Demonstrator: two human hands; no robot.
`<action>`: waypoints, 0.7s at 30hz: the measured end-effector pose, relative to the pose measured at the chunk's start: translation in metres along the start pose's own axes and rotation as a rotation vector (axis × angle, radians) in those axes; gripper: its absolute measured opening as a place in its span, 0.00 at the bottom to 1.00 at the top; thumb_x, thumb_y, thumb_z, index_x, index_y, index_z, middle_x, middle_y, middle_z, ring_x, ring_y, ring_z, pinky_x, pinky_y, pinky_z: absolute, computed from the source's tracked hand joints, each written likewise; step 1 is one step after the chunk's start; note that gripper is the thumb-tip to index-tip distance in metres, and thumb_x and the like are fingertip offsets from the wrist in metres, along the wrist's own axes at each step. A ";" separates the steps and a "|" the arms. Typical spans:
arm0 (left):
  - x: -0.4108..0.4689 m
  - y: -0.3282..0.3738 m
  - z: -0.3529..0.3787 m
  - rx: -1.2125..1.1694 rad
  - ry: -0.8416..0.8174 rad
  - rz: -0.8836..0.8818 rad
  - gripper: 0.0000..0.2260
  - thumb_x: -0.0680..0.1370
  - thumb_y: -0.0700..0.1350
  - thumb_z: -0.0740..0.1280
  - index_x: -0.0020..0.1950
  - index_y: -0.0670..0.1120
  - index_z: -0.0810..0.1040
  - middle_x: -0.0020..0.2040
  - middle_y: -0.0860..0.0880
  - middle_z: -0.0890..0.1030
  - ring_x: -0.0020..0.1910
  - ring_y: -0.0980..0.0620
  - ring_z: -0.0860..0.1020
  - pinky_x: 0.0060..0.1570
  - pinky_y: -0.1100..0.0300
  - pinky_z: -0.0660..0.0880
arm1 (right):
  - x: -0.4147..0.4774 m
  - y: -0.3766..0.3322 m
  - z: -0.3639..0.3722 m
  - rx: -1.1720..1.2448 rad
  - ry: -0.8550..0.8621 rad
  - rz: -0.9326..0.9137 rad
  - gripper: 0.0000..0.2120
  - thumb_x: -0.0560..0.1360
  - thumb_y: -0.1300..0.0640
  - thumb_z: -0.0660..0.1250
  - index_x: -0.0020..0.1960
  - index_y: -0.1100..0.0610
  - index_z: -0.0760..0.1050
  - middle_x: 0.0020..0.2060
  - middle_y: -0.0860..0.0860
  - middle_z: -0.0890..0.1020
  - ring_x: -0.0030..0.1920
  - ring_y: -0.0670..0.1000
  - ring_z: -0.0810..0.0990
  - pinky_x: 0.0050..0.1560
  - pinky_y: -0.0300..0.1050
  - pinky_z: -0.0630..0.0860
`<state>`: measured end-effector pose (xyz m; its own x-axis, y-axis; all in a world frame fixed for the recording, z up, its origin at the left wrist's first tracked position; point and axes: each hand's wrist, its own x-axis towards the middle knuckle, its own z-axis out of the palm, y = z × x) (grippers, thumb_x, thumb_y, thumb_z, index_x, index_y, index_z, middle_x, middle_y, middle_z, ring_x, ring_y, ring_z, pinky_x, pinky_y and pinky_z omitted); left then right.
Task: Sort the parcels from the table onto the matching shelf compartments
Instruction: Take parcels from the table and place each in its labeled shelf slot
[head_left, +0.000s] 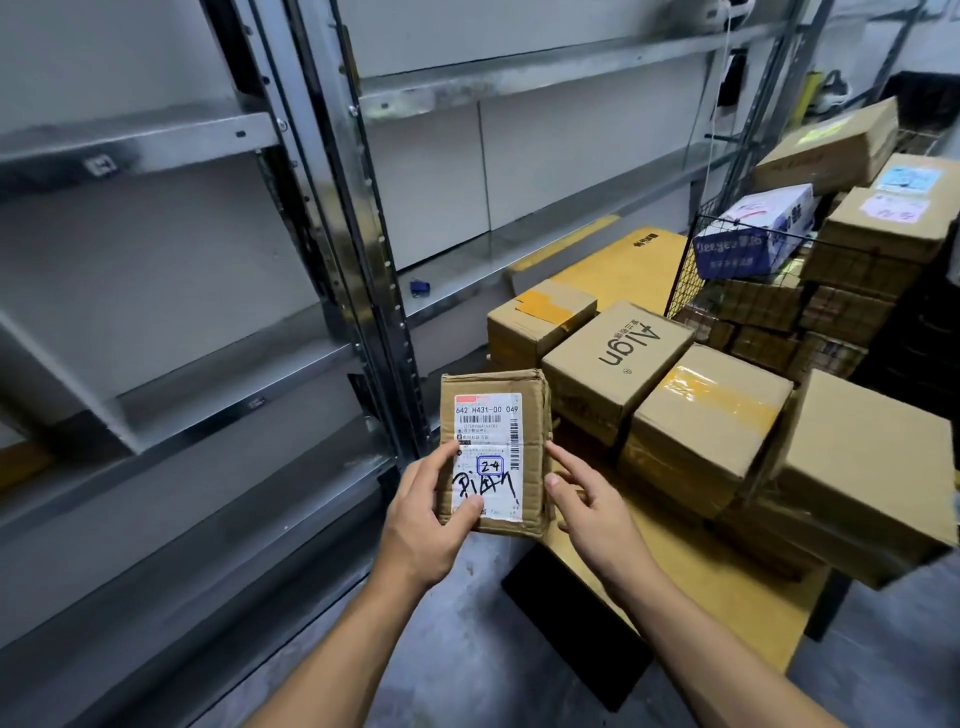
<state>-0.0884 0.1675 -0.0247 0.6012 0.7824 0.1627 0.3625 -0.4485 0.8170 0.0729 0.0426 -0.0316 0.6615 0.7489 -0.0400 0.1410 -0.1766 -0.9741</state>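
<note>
My left grip (426, 519) pinched the parcel (493, 447) by its lower corner, up off the bench (675, 566), right grip (597, 514) spread along its side; looked light, crumpled, soft-edged, so I'd hold the edges.

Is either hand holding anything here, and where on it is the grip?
The left hand holds the small cardboard parcel marked 24 by its lower left corner, thumb on the label; the right hand touches its right edge.

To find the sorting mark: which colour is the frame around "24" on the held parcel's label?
The frame is blue; the head view shows it.
</note>
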 end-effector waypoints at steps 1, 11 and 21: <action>0.000 -0.001 -0.006 0.013 0.019 -0.004 0.27 0.74 0.48 0.72 0.71 0.60 0.67 0.61 0.59 0.71 0.57 0.72 0.69 0.51 0.79 0.64 | 0.002 -0.006 0.007 0.033 -0.046 0.022 0.18 0.81 0.51 0.64 0.63 0.29 0.70 0.60 0.42 0.79 0.59 0.41 0.78 0.64 0.52 0.77; 0.001 -0.014 -0.087 0.129 0.232 0.016 0.27 0.76 0.45 0.71 0.73 0.56 0.66 0.62 0.57 0.67 0.56 0.72 0.69 0.47 0.83 0.64 | 0.028 -0.059 0.099 0.048 -0.229 -0.118 0.27 0.75 0.51 0.73 0.62 0.25 0.63 0.59 0.43 0.81 0.59 0.45 0.80 0.58 0.49 0.81; -0.010 -0.043 -0.183 0.221 0.326 0.006 0.28 0.76 0.49 0.70 0.74 0.56 0.64 0.68 0.55 0.65 0.61 0.61 0.68 0.56 0.78 0.60 | 0.026 -0.117 0.200 -0.023 -0.205 -0.233 0.32 0.75 0.54 0.74 0.71 0.41 0.59 0.47 0.33 0.74 0.47 0.34 0.74 0.45 0.28 0.69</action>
<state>-0.2402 0.2582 0.0400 0.3591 0.8596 0.3635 0.5253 -0.5081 0.6825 -0.0739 0.2107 0.0367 0.4476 0.8835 0.1380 0.2894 0.0028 -0.9572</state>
